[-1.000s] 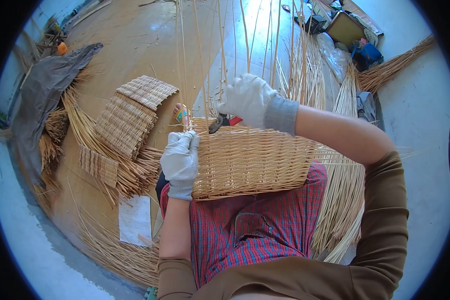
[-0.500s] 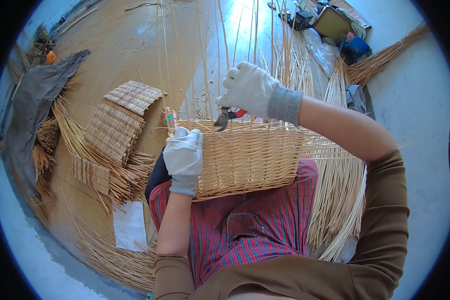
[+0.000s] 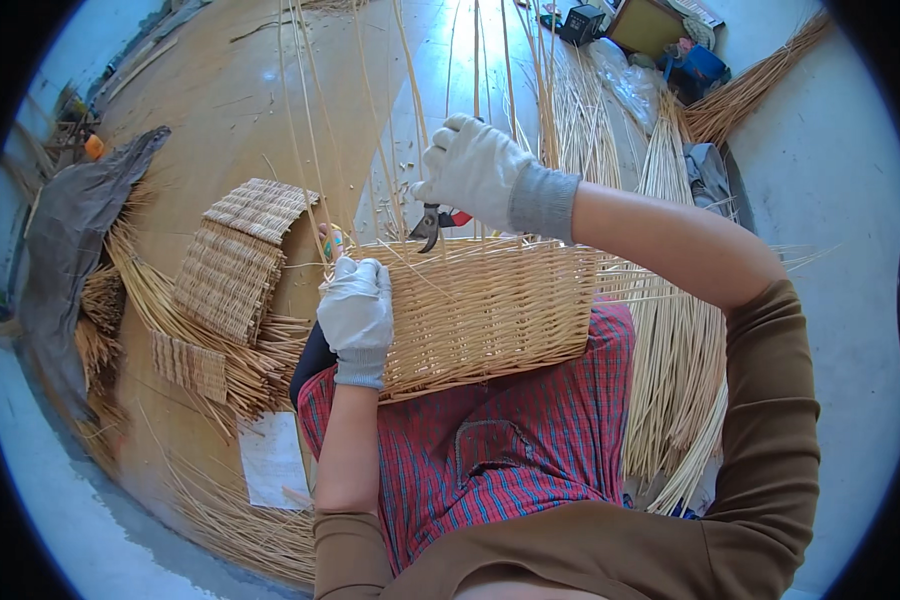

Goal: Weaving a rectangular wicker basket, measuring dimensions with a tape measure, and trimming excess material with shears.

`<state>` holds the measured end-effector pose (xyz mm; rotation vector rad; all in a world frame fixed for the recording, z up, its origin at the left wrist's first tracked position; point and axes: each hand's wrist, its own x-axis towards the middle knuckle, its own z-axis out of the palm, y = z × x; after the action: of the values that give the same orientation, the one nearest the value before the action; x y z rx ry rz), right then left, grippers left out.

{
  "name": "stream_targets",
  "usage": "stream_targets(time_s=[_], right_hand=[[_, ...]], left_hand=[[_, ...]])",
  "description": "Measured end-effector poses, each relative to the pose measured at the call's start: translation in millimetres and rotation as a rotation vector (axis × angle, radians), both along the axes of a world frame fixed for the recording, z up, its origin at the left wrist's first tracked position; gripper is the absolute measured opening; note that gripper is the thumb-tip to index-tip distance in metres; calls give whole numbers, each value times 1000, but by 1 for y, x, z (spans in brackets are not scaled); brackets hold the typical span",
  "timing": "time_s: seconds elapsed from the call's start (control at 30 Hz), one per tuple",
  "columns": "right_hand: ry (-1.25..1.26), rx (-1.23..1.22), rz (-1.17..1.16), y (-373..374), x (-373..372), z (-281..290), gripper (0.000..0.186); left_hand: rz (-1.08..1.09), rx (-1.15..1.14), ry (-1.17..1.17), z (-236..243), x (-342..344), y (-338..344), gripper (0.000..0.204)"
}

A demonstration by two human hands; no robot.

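A half-woven wicker basket (image 3: 490, 310) rests tilted on my lap, its tall upright canes (image 3: 410, 80) rising from the top rim. My left hand (image 3: 357, 308), in a white work glove, is closed on the basket's left corner at the rim. Over the rim, my gloved right hand (image 3: 475, 172) is wrapped round a pair of red-handled pruning shears (image 3: 430, 228). The blades point down, just above the woven edge, and most of the handles are hidden in the glove. Red checked cloth (image 3: 530, 440) covers my lap beneath the basket.
Woven wicker panels (image 3: 235, 265) lie on cane bundles (image 3: 265, 370) at the left, beside a grey cloth (image 3: 75, 250). Long pale canes (image 3: 670, 390) spread along the right. A brown bundle (image 3: 760, 80), a clear plastic bag (image 3: 625, 80) and a blue container (image 3: 698, 70) lie at far right.
Both hands and the basket have shifted slightly left in view. The shears have moved left along the rim with my right hand; my left hand keeps its hold on the corner.
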<state>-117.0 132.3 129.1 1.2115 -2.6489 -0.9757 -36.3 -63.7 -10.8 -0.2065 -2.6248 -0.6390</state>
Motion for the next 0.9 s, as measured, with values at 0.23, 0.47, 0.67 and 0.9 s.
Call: stream_targets(time_s=[0.23,0.47,0.67,0.9], right_hand=[[-124,139,-110,-3,6,5,10],[44,96,-1,37,-4,7,15],[25,34,24,34,3,-5,11],[-35,42,-82,83,3,20,25]], left_hand=[[-91,146,69,7,0,20,12],[-101,-45,-116,8,-8,44,15],[-65,-95,-109,4,-6,46,15],[-264,-127,-73,0,-9,75,19]])
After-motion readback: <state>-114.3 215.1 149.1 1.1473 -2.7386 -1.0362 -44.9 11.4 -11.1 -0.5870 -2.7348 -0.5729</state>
